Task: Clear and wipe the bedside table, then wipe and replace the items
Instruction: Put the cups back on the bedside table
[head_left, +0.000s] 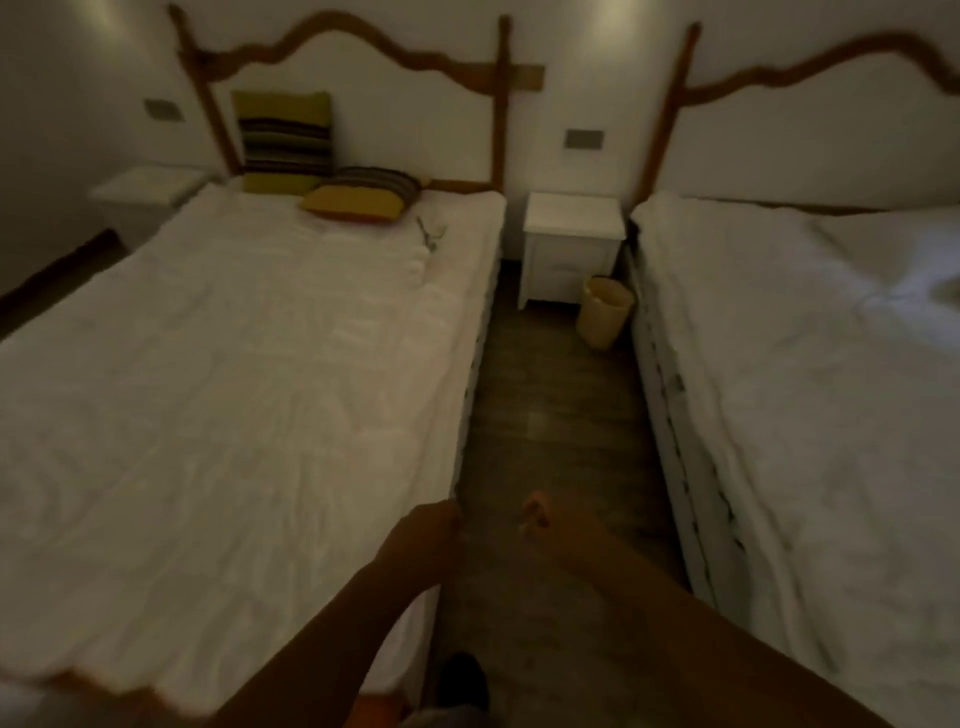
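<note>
Left hand (434, 525) is motion-blurred over the corner of the left bed (234, 364), so we can't tell its grip. Right hand (537, 514) has its fingers loosely curled and we see nothing in it. It's over the floor (545, 415), apart from the left hand. Both forearms reach forward and are cut off at the bottom edge. The floor is a narrow dark wood-look aisle between the left bed and the right bed (805, 364), both under wrinkled white duvets. The bedside table (571, 244) sits at the far end of the aisle against the wall: white, boxy, short legs, well apart from both hands. A beige round wastebasket (605, 317) stands just beside its front right corner, near the right bed. One striped cushion (283, 137) is upright against the wavy wooden headboard (337, 36) and a second cushion (363, 200) lies flat. We can't make out the small items (431, 234) on the duvet. A second nightstand (148, 189) is at far left, dim.
</note>
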